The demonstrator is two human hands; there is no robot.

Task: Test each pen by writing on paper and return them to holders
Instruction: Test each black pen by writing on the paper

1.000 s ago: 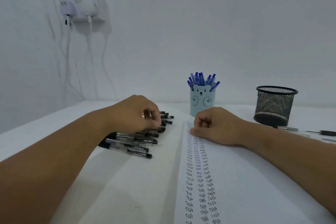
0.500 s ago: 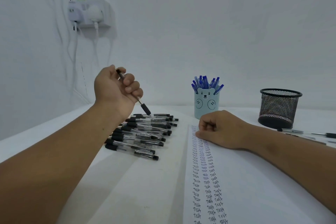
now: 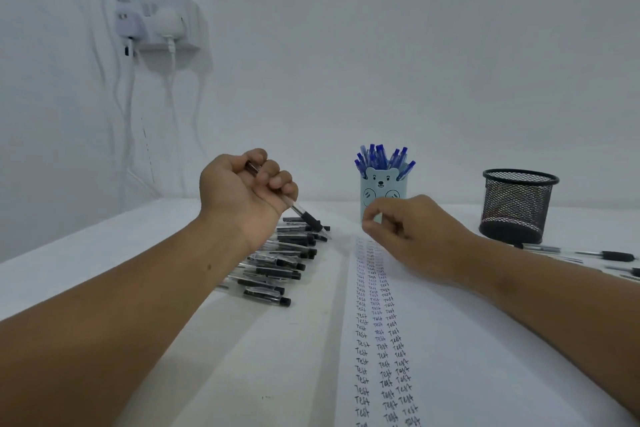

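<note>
the left hand (image 3: 247, 189) grips a pen (image 3: 298, 210) tip-down above the pen pile (image 3: 280, 263), ready for testing; the right hand (image 3: 405, 229), loosely curled and empty, hovers over the paper (image 3: 450, 340)

A plain study or office corner is suggested — a white desk (image 3: 138, 288) set against bare walls, a wall socket (image 3: 157, 22) with chargers plugged in, pen holders (image 3: 382, 194) placed on it.

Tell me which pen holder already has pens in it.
The light blue bear-face cup, packed with blue pens; the black mesh holder shows none.
</note>
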